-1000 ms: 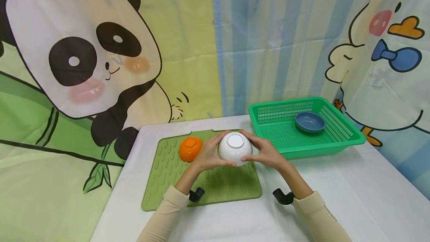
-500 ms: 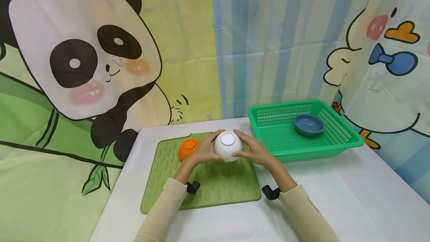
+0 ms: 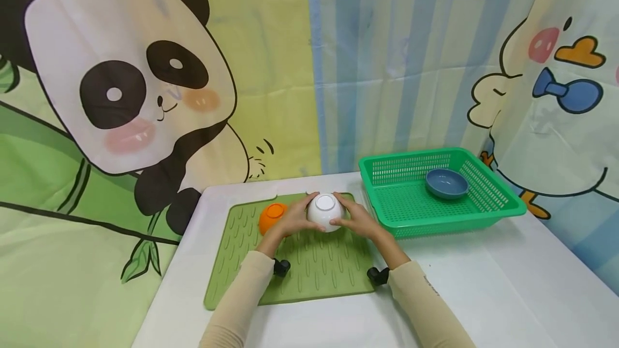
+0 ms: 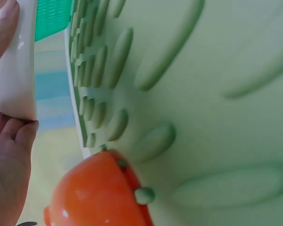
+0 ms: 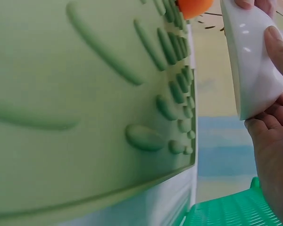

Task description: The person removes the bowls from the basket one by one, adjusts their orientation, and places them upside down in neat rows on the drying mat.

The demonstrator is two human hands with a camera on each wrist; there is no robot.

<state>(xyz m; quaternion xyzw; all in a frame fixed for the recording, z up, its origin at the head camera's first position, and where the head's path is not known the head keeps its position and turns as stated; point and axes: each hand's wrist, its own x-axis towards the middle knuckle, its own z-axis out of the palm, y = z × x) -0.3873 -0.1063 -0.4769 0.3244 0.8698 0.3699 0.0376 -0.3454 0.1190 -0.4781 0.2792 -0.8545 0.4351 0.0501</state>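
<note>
Both hands hold a white bowl [image 3: 325,212] upside down, its foot ring facing up. My left hand [image 3: 296,217] grips its left side and my right hand [image 3: 358,219] its right side, thumbs toward me. In both wrist views a gap shows between the bowl's rim and the green ridged mat [image 3: 309,278]. An orange bowl [image 4: 96,193] rests upside down on the mat, just left of my left hand, which partly hides it in the head view.
A green plastic basket [image 3: 401,224] with open-mesh sides stands at the back right of the white table [image 3: 483,273]. Inside it sits a blue bowl [image 3: 447,183], right side up. A curtain [image 3: 271,69] with cartoon animals hangs behind the table.
Both hands have carried the white bowl slightly left and lower toward the mat, keeping it upside down. The orange bowl, the basket and the blue bowl stay where they were.
</note>
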